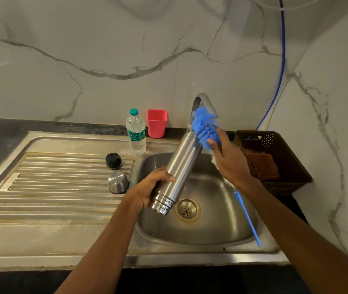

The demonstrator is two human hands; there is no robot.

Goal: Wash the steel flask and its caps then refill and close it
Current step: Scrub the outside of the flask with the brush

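Note:
My left hand (153, 188) grips the steel flask (179, 170) near its ridged base, holding it tilted over the sink basin (211, 219) with its mouth pointing up and away toward the tap (202, 102). My right hand (229, 158) holds a blue bottle brush (203, 129) by its bristle head, right beside the flask's mouth; its thin blue handle (248, 219) trails down under my forearm. On the ribbed drainboard (52, 187) stand the black inner cap (113, 160) and the steel outer cap (118, 182), upside down.
A plastic water bottle (136, 132) and a red cup (157, 123) stand at the back of the sink. A dark basket (274, 162) with a brown cloth sits at the right. A blue hose (282, 60) runs down the marble wall.

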